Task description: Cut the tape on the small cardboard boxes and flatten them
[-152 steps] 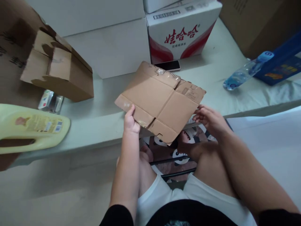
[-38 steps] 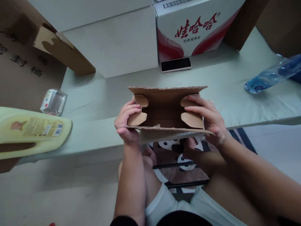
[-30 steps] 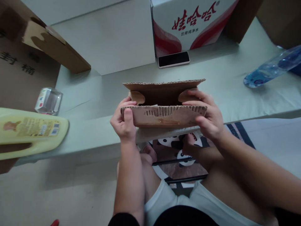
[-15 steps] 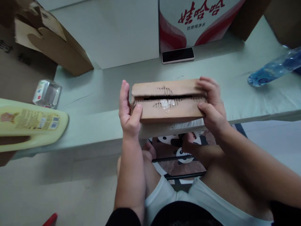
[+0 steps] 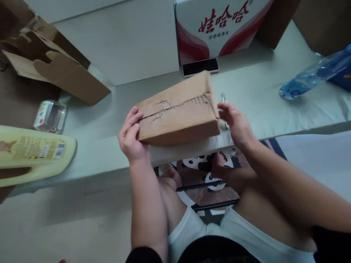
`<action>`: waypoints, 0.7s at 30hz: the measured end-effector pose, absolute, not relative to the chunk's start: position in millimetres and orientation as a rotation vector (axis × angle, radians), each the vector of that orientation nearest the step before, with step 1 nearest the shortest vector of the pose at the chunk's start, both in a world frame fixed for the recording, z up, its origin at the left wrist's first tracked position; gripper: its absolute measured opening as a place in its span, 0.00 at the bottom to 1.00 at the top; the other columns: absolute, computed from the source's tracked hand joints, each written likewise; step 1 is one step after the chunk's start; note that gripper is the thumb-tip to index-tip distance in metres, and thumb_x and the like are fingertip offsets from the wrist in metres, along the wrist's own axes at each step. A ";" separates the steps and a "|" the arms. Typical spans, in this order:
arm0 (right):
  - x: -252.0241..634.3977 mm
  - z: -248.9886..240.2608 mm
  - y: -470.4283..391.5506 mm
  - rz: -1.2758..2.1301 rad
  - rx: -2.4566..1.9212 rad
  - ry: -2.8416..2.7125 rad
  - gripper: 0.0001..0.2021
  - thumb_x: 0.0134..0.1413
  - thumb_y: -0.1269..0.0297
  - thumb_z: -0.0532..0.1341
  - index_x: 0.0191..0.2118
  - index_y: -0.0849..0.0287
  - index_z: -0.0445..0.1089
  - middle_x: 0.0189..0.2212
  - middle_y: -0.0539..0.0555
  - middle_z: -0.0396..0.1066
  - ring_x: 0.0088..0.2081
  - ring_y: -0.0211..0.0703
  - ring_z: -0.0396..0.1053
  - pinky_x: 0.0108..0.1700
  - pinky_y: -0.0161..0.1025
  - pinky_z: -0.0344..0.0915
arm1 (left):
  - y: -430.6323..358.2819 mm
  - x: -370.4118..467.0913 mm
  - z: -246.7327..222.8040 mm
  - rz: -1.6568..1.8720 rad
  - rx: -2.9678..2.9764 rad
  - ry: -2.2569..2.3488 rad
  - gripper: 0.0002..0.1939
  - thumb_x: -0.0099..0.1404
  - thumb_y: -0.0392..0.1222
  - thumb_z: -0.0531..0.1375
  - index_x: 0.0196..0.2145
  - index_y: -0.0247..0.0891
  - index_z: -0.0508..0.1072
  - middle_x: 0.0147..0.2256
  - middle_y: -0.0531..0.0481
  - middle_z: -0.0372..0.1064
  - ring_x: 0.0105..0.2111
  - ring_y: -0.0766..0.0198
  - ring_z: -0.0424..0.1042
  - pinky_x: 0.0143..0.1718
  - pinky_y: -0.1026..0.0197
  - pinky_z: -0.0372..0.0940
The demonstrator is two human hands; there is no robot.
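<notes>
A brown cardboard box (image 5: pixel 178 109) is held tilted above the table's front edge, its right end higher, with a dark seam and torn marks along its top. My left hand (image 5: pixel 134 135) grips the box's left end, thumb and fingers on its top and side. By the right end is my right hand (image 5: pixel 236 124), its fingers bent close to the box's edge; whether they touch it or hold anything is unclear. A small shiny metallic item (image 5: pixel 223 98) shows just above the right fingertips, partly hidden.
On the pale green cloth (image 5: pixel 252 87) lie a phone (image 5: pixel 200 67), a clear container (image 5: pixel 50 117), a yellow bottle (image 5: pixel 35 155) and a blue-tinted bottle (image 5: pixel 304 82). White boxes (image 5: pixel 123 44) and an open cardboard box (image 5: pixel 71 80) stand behind.
The box has turned and its right end has risen, its top flaps now nearly together. My right hand has come off its top, and a metallic item now shows beside it.
</notes>
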State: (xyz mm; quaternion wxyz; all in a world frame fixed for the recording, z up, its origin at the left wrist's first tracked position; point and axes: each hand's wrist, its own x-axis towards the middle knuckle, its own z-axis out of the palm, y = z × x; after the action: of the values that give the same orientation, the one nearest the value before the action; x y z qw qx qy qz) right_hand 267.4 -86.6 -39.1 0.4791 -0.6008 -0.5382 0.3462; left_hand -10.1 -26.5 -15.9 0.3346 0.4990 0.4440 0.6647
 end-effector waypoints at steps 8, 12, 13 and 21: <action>253.7 -17.3 -101.5 1.065 -1.023 -1.543 0.34 0.62 0.35 0.48 0.69 0.40 0.53 0.73 0.45 0.45 0.73 0.53 0.44 0.71 0.59 0.48 | -28.8 1.9 -15.3 1.474 0.864 1.183 0.24 0.62 0.63 0.55 0.38 0.41 0.77 0.42 0.46 0.78 0.51 0.54 0.75 0.47 0.56 0.72; 257.6 -10.5 -107.5 0.938 -1.029 -1.651 0.36 0.62 0.40 0.54 0.72 0.38 0.45 0.74 0.43 0.33 0.74 0.53 0.36 0.72 0.59 0.46 | -43.1 15.7 -8.4 1.051 0.918 1.178 0.45 0.56 0.82 0.44 0.39 0.37 0.77 0.34 0.41 0.78 0.38 0.53 0.78 0.27 0.61 0.69; 259.1 -9.9 -107.7 0.895 -1.036 -1.639 0.36 0.62 0.40 0.54 0.71 0.39 0.45 0.74 0.44 0.35 0.74 0.53 0.36 0.72 0.58 0.46 | -46.3 17.4 -7.7 0.932 0.947 1.189 0.46 0.55 0.82 0.44 0.40 0.37 0.76 0.32 0.41 0.78 0.34 0.54 0.78 0.22 0.62 0.66; 267.1 -8.4 -104.4 0.598 -1.247 -1.489 0.27 0.60 0.36 0.51 0.54 0.49 0.67 0.70 0.53 0.53 0.71 0.60 0.47 0.70 0.63 0.46 | -54.7 16.2 -11.1 0.059 1.247 1.156 0.35 0.62 0.73 0.50 0.35 0.35 0.75 0.32 0.44 0.76 0.21 0.65 0.72 0.19 0.66 0.58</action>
State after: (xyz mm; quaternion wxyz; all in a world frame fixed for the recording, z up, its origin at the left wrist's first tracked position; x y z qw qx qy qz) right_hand 267.1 -104.4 -8.4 0.5268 -0.5216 -0.6228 0.2501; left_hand 16.2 -54.7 -11.1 0.6595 0.5509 0.5108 0.0261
